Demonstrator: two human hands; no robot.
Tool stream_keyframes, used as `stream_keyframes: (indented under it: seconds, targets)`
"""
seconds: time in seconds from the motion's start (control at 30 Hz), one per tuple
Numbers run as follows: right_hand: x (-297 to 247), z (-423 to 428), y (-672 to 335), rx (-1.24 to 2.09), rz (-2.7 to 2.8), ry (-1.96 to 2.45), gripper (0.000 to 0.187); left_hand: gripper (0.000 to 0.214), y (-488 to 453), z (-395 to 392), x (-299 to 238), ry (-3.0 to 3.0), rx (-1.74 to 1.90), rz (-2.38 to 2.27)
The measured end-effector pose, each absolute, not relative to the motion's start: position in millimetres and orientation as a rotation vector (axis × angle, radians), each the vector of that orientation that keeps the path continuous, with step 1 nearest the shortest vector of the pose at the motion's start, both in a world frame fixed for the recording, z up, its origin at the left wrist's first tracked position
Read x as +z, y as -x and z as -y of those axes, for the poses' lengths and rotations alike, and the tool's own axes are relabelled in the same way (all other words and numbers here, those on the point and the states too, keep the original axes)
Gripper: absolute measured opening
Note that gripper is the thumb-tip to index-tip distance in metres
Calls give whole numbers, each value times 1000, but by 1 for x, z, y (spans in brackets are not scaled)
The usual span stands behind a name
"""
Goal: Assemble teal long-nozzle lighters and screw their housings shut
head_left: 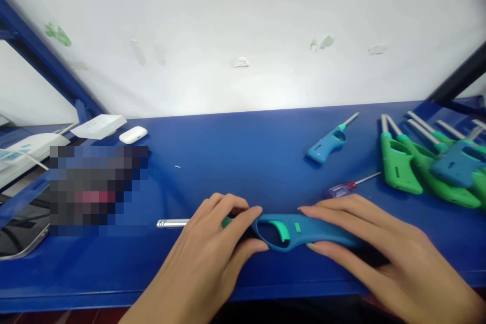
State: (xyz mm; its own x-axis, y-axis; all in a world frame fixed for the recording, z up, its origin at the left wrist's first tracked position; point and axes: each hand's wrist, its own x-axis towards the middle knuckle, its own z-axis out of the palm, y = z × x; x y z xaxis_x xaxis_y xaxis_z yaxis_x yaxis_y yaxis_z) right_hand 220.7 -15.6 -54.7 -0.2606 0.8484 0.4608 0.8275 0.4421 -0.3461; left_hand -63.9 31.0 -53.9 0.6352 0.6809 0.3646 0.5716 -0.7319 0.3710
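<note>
A blue long-nose lighter (299, 232) with a teal trigger lies flat on the blue table (235, 162) near its front edge. Its metal nozzle (172, 223) points left. My left hand (212, 253) grips the lighter's neck, fingers and thumb curled around it. My right hand (372, 253) holds the lighter's handle end, fingers over the top and thumb underneath.
A second blue lighter (328, 144) lies further back right. A small screwdriver (347, 187) with a clear purple handle rests just behind my right hand. Several green and blue lighters (429, 164) are piled at the far right. A white earbud case (132, 134) and white boxes sit back left.
</note>
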Motion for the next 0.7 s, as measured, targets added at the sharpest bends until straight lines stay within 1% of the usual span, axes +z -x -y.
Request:
stream_keyframes:
  seconds: [0.1, 0.17, 0.33, 0.47, 0.57, 0.7]
  targets:
    - [-56, 16, -221, 27, 2105, 1427, 35, 42, 65, -30, -56, -2628, 678, -1092]
    - [-56, 16, -221, 31, 2114, 1431, 34, 45, 65, -30, -56, -2652, 670, -1088]
    - [-51, 16, -218, 23, 2106, 1368, 24, 33, 63, -29, -50, -2726, 745, -990]
    - [-51, 19, -218, -17, 2071, 1298, 20, 28, 61, -26, -46, -2736, 834, -985]
    - [-54, 24, -220, -37, 2062, 1258, 23, 28, 60, -23, -45, -2782, 859, -995]
    - [-58, 30, -223, -25, 2092, 1247, 30, 37, 61, -22, -45, -2890, 896, -975]
